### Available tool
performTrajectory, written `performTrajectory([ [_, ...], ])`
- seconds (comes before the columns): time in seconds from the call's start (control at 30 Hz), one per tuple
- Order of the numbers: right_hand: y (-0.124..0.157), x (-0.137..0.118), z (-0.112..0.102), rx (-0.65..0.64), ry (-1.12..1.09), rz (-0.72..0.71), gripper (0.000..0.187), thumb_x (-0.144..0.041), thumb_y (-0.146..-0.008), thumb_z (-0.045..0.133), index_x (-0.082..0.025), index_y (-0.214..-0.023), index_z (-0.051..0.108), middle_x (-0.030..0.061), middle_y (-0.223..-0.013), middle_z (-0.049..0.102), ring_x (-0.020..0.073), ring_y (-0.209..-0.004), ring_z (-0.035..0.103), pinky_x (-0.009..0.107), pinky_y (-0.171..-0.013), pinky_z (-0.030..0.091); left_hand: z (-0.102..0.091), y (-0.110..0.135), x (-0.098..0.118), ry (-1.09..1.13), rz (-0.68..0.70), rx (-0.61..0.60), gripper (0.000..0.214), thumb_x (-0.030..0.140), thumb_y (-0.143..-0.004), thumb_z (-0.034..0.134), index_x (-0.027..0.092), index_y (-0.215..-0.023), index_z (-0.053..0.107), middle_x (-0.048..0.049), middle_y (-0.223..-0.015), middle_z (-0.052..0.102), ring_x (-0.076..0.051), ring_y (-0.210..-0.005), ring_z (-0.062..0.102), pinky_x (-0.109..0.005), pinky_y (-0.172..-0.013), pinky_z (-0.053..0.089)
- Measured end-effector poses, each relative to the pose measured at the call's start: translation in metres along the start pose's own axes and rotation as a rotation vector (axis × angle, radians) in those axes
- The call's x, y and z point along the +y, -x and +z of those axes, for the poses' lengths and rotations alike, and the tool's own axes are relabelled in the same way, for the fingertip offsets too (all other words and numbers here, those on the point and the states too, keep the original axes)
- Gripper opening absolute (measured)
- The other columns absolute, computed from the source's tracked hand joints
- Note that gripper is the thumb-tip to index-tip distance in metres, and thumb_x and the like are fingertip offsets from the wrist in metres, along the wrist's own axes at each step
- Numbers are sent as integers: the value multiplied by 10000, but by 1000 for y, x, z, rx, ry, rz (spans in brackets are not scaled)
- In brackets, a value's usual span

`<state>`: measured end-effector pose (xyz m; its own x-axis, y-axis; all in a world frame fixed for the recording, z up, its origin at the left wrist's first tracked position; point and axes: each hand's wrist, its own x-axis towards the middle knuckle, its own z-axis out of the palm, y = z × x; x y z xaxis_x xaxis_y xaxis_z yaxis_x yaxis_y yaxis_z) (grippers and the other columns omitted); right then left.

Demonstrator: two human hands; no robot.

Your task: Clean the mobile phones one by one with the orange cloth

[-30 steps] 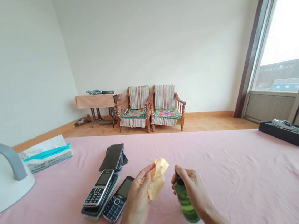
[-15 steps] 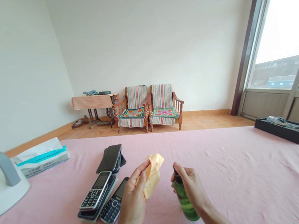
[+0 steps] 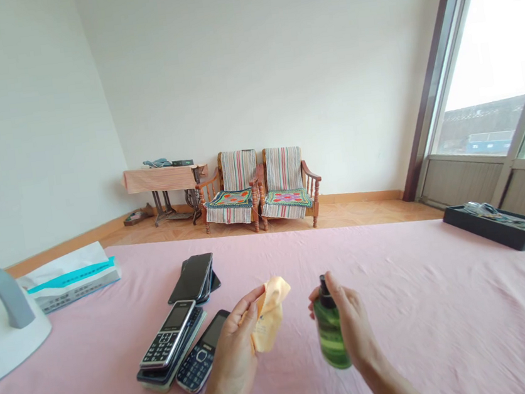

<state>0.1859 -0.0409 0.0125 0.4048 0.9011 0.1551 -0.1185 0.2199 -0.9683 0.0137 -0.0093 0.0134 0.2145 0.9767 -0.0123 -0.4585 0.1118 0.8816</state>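
Observation:
My left hand (image 3: 235, 352) pinches a small pale yellow cloth (image 3: 269, 313) between thumb and fingers, raised over the pink tablecloth (image 3: 421, 305). My right hand (image 3: 353, 329) is wrapped round a green spray bottle (image 3: 331, 334) with a black nozzle, held upright above the cloth-covered table and pointing toward the yellow cloth. Just left of my left hand lie keypad phones (image 3: 174, 340), stacked and side by side, with dark smartphones (image 3: 195, 279) piled behind them.
A white appliance with a grey handle (image 3: 0, 309) stands at the left edge, a white and teal packet (image 3: 71, 283) behind it. A black tray (image 3: 503, 226) of cables sits far right. Two wooden armchairs (image 3: 261, 187) and a small table stand by the wall.
My right hand has lifted the green bottle off the table and brought it upright. My left hand with the cloth has hardly moved.

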Motion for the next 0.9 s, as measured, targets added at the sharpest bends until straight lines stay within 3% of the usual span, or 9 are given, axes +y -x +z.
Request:
performTrajectory([
  [0.23, -56, -5, -74, 437, -94, -93, 597, -686, -726, 501, -107, -673, 637, 81, -543, 643, 179, -452, 585, 265, -421, 442, -6, -5, -7, 67, -118, -10, 407, 301, -698, 711, 150, -1068, 635, -126, -1048, 692, -260, -960, 656, -321, -802, 510],
  [0.4, -69, 5, -114, 555, -5, -121, 602, -680, -731, 503, -99, -649, 640, 71, -485, 624, 175, -414, 571, 261, -395, 413, -5, -7, -12, 132, -186, -43, 304, 220, -736, 675, 144, -1029, 642, -121, -1047, 695, -230, -939, 667, -285, -794, 514],
  [0.53, -62, 10, -118, 547, -13, -112, 611, -680, -735, 497, -91, -678, 652, 87, -527, 645, 188, -450, 594, 266, -406, 423, -6, -7, -15, 173, -233, -34, 236, 157, -774, 629, 138, -1009, 640, -117, -1018, 704, -212, -891, 681, -271, -768, 524],
  [0.73, -50, 14, -101, 449, -16, -103, 617, -675, -749, 483, -86, -699, 660, 84, -541, 644, 173, -459, 587, 267, -445, 447, -8, -5, -20, 191, -269, -15, 211, 105, -803, 576, 122, -1004, 637, -119, -964, 718, -202, -848, 692, -268, -742, 534],
  [0.9, -45, 7, -102, 498, -9, -122, 615, -672, -756, 470, -90, -687, 655, 76, -524, 638, 169, -442, 584, 257, -423, 440, -10, -4, -23, 150, -267, -16, 213, 89, -797, 576, 112, -997, 644, -127, -971, 716, -209, -853, 691, -272, -733, 540],
])
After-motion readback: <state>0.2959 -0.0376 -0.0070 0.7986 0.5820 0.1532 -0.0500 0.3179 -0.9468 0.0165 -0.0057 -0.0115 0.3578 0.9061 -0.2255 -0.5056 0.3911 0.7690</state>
